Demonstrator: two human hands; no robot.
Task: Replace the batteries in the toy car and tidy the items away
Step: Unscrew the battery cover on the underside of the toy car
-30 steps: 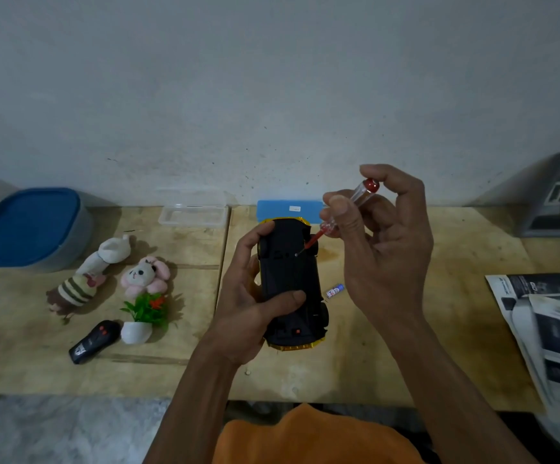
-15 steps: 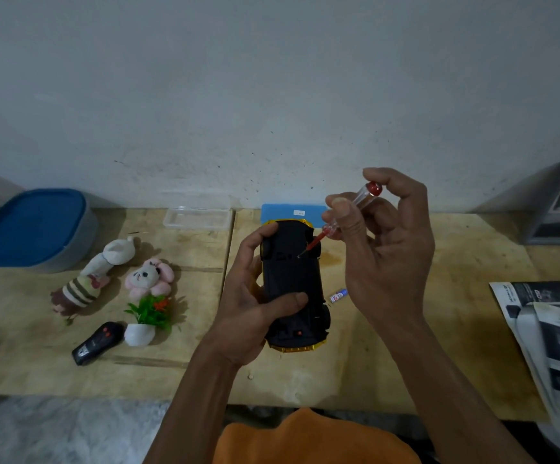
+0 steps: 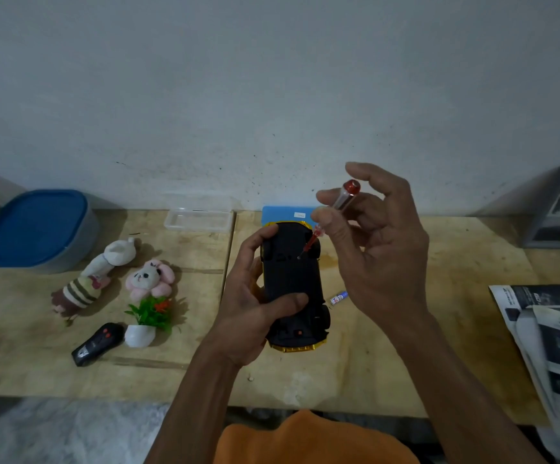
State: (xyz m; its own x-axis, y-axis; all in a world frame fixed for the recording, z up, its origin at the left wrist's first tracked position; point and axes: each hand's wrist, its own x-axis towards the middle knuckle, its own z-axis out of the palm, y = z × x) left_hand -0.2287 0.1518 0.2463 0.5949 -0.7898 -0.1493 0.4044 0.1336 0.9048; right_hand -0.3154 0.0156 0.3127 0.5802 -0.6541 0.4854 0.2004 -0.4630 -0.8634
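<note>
The yellow toy car (image 3: 292, 279) lies upside down above the wooden table, its black underside facing me. My left hand (image 3: 250, 313) grips the car from the left, thumb across its lower half. My right hand (image 3: 372, 249) pinches a small screwdriver (image 3: 337, 207) with a clear handle and red cap. The red shaft slants down-left and its tip touches the car's underside near the far end. A single battery (image 3: 338, 299) lies on the table just right of the car, partly behind my right wrist.
A blue box (image 3: 287, 214) and a clear plastic tray (image 3: 198, 221) sit by the wall. At left are a blue-lidded container (image 3: 36, 229), two plush toys (image 3: 94, 276), a small potted plant (image 3: 148, 318) and a black remote (image 3: 96, 343). Printed leaflets (image 3: 553, 336) lie at right.
The screwdriver stays tip-down on the car's underside while my right fingers shift on its handle. My left hand keeps its grip on the car.
</note>
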